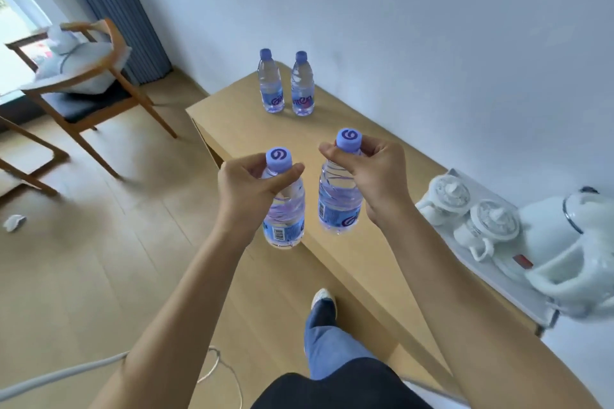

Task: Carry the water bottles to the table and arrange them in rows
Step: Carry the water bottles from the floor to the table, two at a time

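Floor (99, 259): pale wood planks, running under all the furniture; a small crumpled white scrap (14, 222) lies on it at the left, and a white cable (212, 372) curls across it near the person's feet.
Wall (398, 26): plain white, directly behind the table.
Curtain (109, 3): grey-blue, pleated, hanging to the floor in the far left corner.
Table (246, 129): long, low, light wood, set against the wall.
Chair (96, 90): wooden frame, dark seat, standing left of the table; a grey cushion (79, 60) lies tilted on it.
Tray (481, 262): white, at the right end of the table, carrying the tea things.
Kettle (571, 242): white, blurred, on the tray's near end.
Lidded cups (448, 196): two, white, side by side on the tray beside the kettle.
Standing bottles (270, 83): two clear water bottles with purple caps and blue labels, upright, just beside each other at the table's far end, near the wall.
Left-hand bottle (284, 212): upright in the air, off the table's front edge, barcode facing the person.
Right-hand bottle (339, 196): upright in the air, above the tabletop, slightly farther forward than the other one.
Left hand (246, 186): fingers and thumb pinched round the neck just under the cap, grasping the left-hand bottle.
Right hand (372, 166): curled round the neck under the cap, grasping the right-hand bottle.
Leg and shoe (324, 300): blue trousers, light shoe, planted by the table's front.
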The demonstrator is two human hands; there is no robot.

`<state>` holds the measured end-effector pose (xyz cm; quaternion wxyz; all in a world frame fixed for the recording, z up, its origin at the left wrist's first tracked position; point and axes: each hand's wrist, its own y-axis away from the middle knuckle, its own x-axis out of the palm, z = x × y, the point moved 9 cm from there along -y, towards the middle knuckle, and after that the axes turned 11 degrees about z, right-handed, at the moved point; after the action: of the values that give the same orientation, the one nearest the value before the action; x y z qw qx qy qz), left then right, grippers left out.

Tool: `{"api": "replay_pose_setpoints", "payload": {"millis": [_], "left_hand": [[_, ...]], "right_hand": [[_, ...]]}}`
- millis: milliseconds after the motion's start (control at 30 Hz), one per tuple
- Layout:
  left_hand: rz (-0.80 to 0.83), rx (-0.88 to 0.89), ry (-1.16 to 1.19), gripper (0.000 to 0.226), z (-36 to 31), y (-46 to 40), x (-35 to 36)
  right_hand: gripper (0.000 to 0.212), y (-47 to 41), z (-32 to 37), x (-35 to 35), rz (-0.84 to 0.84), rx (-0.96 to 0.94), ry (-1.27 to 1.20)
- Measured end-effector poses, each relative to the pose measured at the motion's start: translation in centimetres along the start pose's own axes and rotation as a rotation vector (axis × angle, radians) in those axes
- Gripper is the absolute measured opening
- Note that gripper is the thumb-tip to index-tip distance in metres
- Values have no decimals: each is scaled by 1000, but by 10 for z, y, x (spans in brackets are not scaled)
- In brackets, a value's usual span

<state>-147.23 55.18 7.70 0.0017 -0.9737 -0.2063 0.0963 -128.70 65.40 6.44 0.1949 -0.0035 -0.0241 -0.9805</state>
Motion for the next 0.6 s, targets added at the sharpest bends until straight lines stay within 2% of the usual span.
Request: {"api": "replay_pose_setpoints", "payload": {"millis": [300,467,600], "left_hand": [[15,-93,-20,15,43,-151,31],[-23,-185,-26,18,74,-212,50],[11,-234,-30,16,97,-253,68]], "right_hand": [[44,-158,-27,-18,10,51,90],[35,-217,-57,-34,-26,157,101],[29,-253,-81,-44,-51,210,111]]}}
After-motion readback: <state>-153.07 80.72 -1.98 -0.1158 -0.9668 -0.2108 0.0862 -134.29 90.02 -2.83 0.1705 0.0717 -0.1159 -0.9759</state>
